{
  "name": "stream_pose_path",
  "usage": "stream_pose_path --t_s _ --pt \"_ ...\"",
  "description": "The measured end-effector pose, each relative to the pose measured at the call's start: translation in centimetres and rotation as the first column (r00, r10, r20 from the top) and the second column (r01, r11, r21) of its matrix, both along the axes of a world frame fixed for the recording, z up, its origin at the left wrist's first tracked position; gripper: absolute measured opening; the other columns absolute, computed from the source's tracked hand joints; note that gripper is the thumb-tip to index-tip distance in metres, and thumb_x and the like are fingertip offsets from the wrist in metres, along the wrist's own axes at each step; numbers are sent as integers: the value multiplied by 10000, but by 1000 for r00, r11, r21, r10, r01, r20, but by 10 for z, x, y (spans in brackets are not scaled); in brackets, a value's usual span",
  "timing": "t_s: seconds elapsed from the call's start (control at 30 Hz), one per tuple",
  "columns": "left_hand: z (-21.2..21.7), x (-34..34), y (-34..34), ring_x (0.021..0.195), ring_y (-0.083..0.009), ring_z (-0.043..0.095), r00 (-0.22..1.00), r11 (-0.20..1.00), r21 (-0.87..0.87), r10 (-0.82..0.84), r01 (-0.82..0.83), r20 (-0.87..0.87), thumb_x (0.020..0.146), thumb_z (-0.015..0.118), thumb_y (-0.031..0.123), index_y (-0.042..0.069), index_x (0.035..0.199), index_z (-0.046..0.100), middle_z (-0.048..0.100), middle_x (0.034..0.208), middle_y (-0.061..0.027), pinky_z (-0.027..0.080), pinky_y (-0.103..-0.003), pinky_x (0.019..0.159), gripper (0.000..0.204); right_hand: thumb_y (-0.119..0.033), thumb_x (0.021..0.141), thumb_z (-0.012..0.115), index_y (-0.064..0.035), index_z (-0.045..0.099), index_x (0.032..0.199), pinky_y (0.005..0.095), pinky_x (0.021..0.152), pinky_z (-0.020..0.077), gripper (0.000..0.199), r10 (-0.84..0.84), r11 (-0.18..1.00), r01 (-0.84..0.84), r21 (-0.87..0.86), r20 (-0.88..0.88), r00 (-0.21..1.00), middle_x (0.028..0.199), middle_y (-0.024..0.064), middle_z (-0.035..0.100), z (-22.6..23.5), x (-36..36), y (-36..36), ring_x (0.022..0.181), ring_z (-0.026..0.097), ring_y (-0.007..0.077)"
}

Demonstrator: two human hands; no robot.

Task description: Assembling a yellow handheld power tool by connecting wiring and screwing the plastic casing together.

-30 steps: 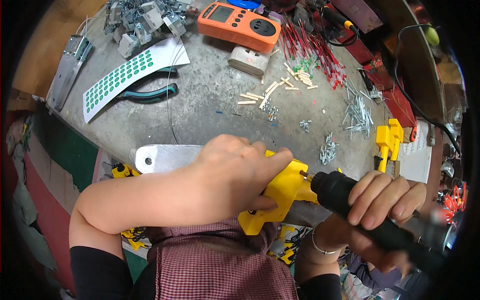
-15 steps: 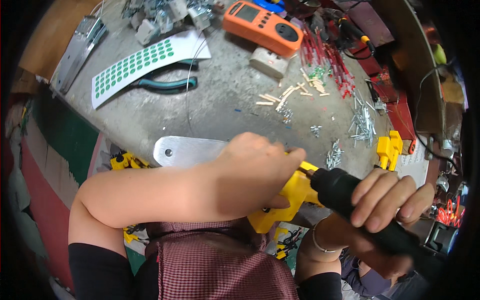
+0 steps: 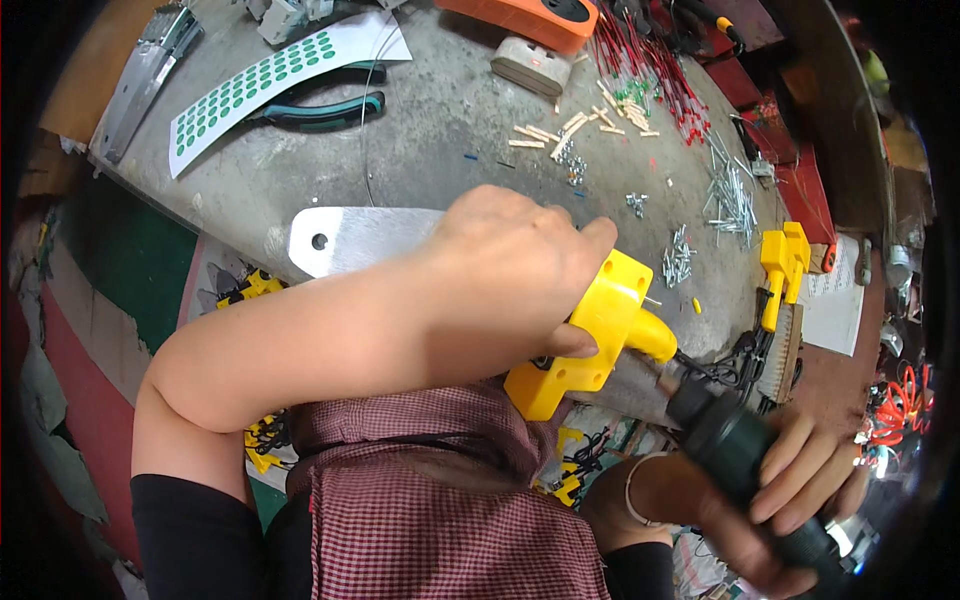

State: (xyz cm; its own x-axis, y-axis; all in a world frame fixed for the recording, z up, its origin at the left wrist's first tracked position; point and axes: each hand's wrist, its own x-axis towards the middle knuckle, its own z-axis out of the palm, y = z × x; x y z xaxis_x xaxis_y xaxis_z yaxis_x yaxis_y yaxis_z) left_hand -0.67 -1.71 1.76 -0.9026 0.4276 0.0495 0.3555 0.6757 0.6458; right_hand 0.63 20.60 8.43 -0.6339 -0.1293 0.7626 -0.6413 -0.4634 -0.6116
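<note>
1. Yellow casing (image 3: 615, 320), 1 pc., small holes near its corners; at mid-view, by the near edge of the table (image 3: 430, 150), in front of the checked apron (image 3: 440, 520).
2. L hand (image 3: 525, 255), 1: closed firmly round casing, thumb on near face, fingers over far side.
3. Metal bar (image 3: 365, 235), 1, pale, holed at its L end; other end under L hand/forearm, so any join w/ casing can't be told.
4. R hand (image 3: 790, 490), 1: fingers curled round body of dark power driver (image 3: 725, 440). Bit end blurred, apart from casing, just to its lower R; screw on bit or not, can't tell.
5. Handling, as judged: bit best squared to hole before pressing; L thumb clear of bit path; casing braced vs. twist; light push, stop once screw seats, as plastic may crack.
6. Table, far L: pliers (image 3: 330, 113), sheet of green dot stickers (image 3: 250, 90), metal channel (image 3: 150, 85).
7. Table, far ctr./R: orange meter (image 3: 540, 20), pale socket block (image 3: 530, 65), beige strips (image 3: 570, 132), red wires (image 3: 655, 70), long pins (image 3: 732, 195), short screws (image 3: 678, 258).
8. R edge: yellow parts (image 3: 785, 260), brush (image 3: 780, 365), white paper (image 3: 835, 310).
9. Room: red boxes (image 3: 808, 195) R; red coiled cord (image 3: 900, 410) far R; green panel (image 3: 130, 260) lower L, beyond table.
</note>
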Motion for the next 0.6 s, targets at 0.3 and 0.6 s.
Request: stream_pose_path --t_s 0.3,0.6 --pt "-6 4 5 764 -352 672 979 998 53 -5 16 -201 744 757 335 -54 979 568 666 779 -190 517 -401 706 491 -458 889 625 -51 458 1064 339 579 479 473 200 931 -208 302 56 978 757 67 533 -23 13 10 592 550 198" --pt "-5 0 0 805 -376 649 992 999 -2 -49 49 -114 752 759 356 -26 998 529 642 812 -184 497 -415 700 509 -326 708 782 -85 453 941 230 545 409 469 -74 989 64 136 71 995 641 -12 516 -32 15 -14 500 509 89"
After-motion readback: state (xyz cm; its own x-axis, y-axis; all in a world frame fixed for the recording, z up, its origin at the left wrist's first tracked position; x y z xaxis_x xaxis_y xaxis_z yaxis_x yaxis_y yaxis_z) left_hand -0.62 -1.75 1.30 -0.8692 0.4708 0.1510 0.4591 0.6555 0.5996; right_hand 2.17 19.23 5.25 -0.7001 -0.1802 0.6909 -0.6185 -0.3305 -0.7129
